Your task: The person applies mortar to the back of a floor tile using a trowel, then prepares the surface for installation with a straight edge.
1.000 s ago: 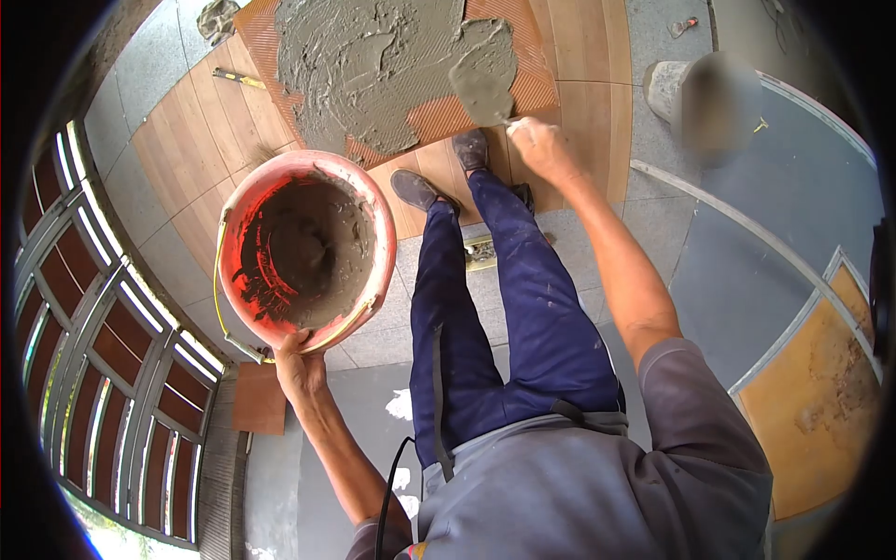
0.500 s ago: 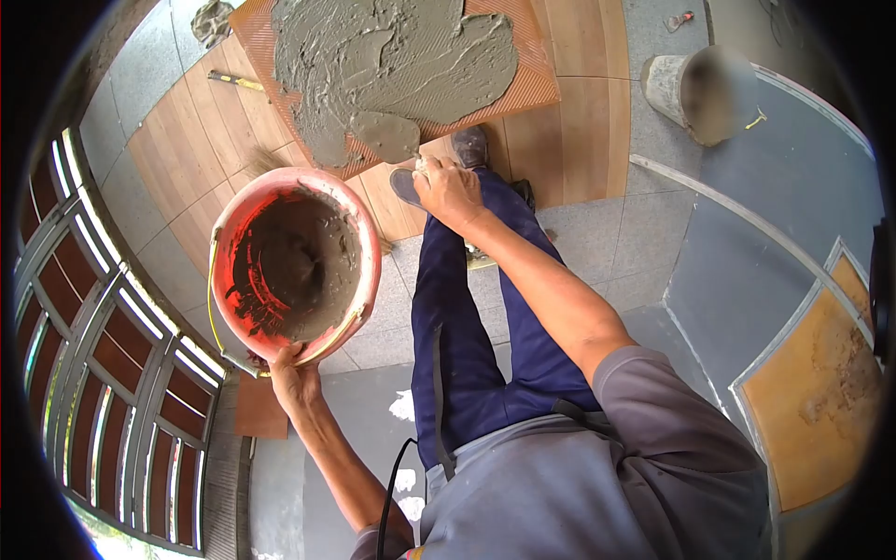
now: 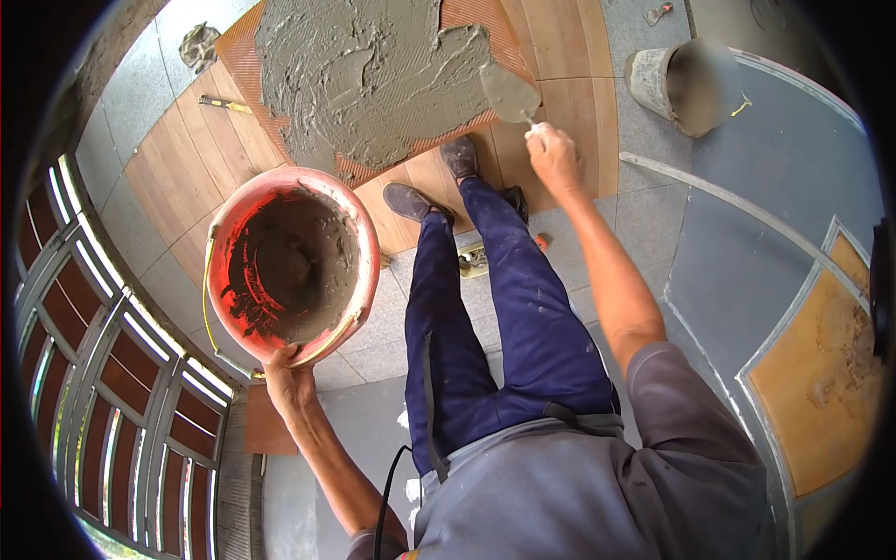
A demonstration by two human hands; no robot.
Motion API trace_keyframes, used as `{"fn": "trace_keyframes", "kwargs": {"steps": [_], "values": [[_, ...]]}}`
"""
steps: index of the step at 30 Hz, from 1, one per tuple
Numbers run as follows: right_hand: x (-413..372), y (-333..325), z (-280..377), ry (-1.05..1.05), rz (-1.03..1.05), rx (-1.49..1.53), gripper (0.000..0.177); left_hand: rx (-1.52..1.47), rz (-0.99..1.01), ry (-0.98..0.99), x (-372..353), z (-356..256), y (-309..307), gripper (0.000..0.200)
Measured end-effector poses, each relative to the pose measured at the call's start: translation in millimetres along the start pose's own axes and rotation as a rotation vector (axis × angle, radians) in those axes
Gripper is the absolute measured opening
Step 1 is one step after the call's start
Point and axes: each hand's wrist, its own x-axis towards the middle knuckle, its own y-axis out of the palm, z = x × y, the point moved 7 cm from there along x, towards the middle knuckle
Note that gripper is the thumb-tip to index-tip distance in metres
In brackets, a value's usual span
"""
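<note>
My left hand [image 3: 290, 375] is closed on the near rim of a red bucket [image 3: 364, 219], which is tipped so its inside faces me. Wet grey mortar [image 3: 303, 257] coats the bottom and one side of it. In my right hand [image 3: 557, 161], fingers wrapped round the handle, is a trowel [image 3: 510, 93] with a mortar-smeared blade. The blade lies over the right edge of a ribbed, orange-brown tile [image 3: 467, 17]. Uneven grey mortar [image 3: 359, 79] covers most of that tile; its bare ribs show along the edges.
A second bucket [image 3: 649, 82] lies tilted at the upper right, close to a long pale strip [image 3: 747, 202]. A yellow-black tool [image 3: 224, 104] and a crumpled cloth [image 3: 198, 47] are left of the tile. My shoes [image 3: 408, 200] stand just below it. A barred gate [image 3: 121, 373] borders the left.
My right hand has swung right and slightly up, carrying the trowel from the tile's lower edge to its right edge. My left hand still holds the bucket in nearly the same place.
</note>
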Motion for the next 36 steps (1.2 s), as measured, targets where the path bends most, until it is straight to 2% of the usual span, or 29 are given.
{"fn": "trace_keyframes", "kwargs": {"steps": [5, 8, 12, 16, 21, 26, 27, 30, 36], "values": [[30, -30, 6, -0.284, 0.146, -0.119, 0.024, 0.014, 0.057, 0.04, -8, -3, 12, 0.047], [36, -27, 37, -0.57, 0.151, -0.189, 0.022, -0.007, 0.041, 0.01, 4, 5, -10, 0.051], [87, -19, 59, -0.781, 0.175, -0.23, 0.019, 0.003, -0.033, 0.03, -23, -7, 25, 0.049], [163, -22, 68, -0.806, 0.176, -0.293, 0.02, 0.007, -0.091, 0.009, -38, -14, 44, 0.051], [271, -26, 87, -0.844, 0.211, -0.309, 0.023, 0.006, -0.135, -0.009, -47, -21, 57, 0.062], [355, -20, 112, -0.837, 0.225, -0.337, 0.032, 0.003, -0.15, -0.011, -50, -21, 56, 0.061], [365, -23, 120, -0.884, 0.182, -0.291, 0.033, 0.001, -0.152, -0.007, -50, -21, 59, 0.06], [384, -21, 124, -0.852, 0.181, -0.328, 0.033, -0.021, -0.155, 0.022, -53, -24, 68, 0.058], [381, -20, 107, -0.575, 0.234, -0.225, 0.036, -0.042, -0.173, 0.038, -58, -25, 72, 0.056]]}}
